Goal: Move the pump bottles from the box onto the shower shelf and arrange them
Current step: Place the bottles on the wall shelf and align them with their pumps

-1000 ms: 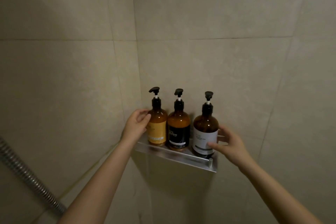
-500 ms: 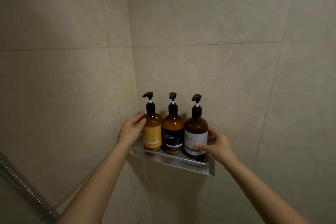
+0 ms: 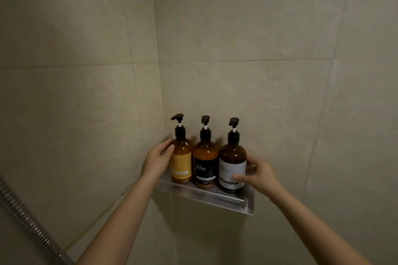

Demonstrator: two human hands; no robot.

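Three amber pump bottles stand upright in a close row on a steel corner shelf (image 3: 215,197). The left bottle (image 3: 182,161) has a yellow label, the middle bottle (image 3: 205,165) a black label, the right bottle (image 3: 233,165) a white label. My left hand (image 3: 158,160) curls around the left side of the yellow-label bottle. My right hand (image 3: 257,175) holds the right side of the white-label bottle, thumb on its label. All pump heads are black. The box is out of view.
Beige tiled walls meet in a corner behind the shelf. A ribbed metal shower hose (image 3: 28,224) runs diagonally at the lower left.
The right bottle has been pushed left, closing the gap to the middle bottle. Both hands stay on the outer bottles. The view has shifted slightly.
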